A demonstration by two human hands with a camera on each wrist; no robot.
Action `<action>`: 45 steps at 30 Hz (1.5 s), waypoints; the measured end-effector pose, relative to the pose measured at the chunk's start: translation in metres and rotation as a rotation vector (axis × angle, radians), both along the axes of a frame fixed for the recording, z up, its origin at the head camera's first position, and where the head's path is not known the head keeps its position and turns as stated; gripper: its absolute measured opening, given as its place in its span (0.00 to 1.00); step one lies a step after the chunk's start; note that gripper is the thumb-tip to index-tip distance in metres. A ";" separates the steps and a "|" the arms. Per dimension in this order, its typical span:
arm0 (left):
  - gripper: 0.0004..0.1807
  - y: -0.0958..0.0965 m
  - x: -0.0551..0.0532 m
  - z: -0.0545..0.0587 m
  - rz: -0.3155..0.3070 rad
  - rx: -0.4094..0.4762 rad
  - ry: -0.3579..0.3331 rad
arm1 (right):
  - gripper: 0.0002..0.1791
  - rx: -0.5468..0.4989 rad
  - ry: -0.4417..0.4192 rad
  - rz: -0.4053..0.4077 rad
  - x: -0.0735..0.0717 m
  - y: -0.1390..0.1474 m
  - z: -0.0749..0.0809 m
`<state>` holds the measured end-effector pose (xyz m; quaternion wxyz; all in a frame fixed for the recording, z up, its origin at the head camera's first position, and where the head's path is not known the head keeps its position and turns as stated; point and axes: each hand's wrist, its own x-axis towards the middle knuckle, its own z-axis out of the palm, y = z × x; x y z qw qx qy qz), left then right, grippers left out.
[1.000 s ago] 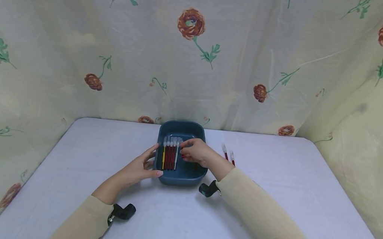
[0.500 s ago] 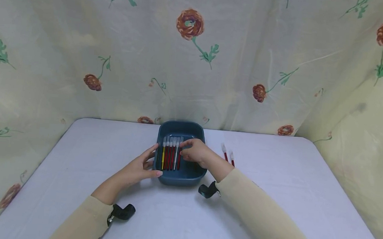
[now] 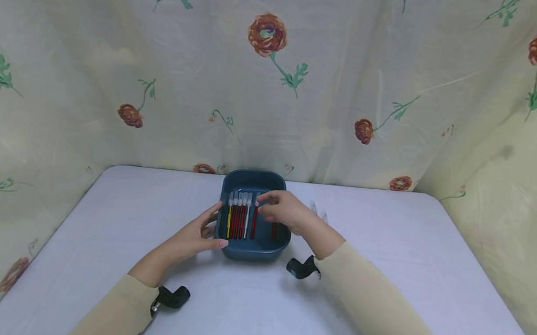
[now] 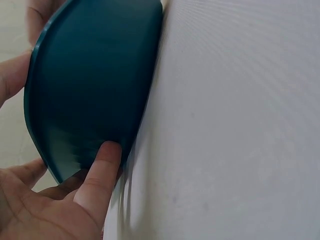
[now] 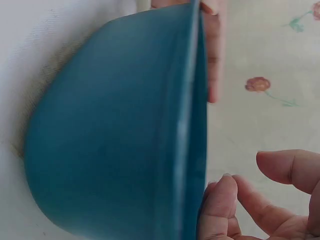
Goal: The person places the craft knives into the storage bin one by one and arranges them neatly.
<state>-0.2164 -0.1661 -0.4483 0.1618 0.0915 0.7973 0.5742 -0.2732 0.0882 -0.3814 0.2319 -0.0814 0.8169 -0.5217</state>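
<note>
My left hand [image 3: 194,233] rests on the left side of a dark blue tub [image 3: 252,254]. In the left wrist view its fingers [image 4: 100,180] lie nearly straight on the tub's outer wall. Inside, several slim pen-like sticks [image 3: 237,222] with clear caps lie in a row: yellow, red and white. A red stick [image 3: 253,224] lies just right of that row. My right hand [image 3: 286,211] is over the tub with fingertips at that stick's cap; whether they touch cannot be told. In the right wrist view thumb and forefinger stand apart. Another red stick [image 3: 274,231] is partly hidden below this hand.
Clear caps [image 3: 313,208] of two more sticks show on the white table [image 3: 377,223] right of the tub, the rest of them hidden by my right arm. A black wrist camera [image 3: 300,267] hangs below each sleeve. A flowered curtain [image 3: 183,103] encloses the table.
The red stick has gone down into the tub beside the row and shifted slightly right. My right hand has loosened and moved a little right. My left hand stays put.
</note>
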 end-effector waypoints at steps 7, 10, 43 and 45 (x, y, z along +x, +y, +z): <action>0.56 0.001 0.000 0.000 0.013 0.002 0.003 | 0.21 0.023 0.044 -0.001 0.010 0.018 0.015; 0.56 0.001 0.000 -0.001 0.016 -0.001 0.005 | 0.20 0.036 0.055 -0.007 0.012 0.027 0.018; 0.56 0.000 -0.002 -0.004 0.015 -0.003 0.002 | 0.20 0.123 0.076 -0.040 0.034 0.130 -0.004; 0.57 0.001 -0.002 -0.003 0.018 -0.005 0.002 | 0.20 0.124 0.071 -0.052 0.034 0.133 -0.011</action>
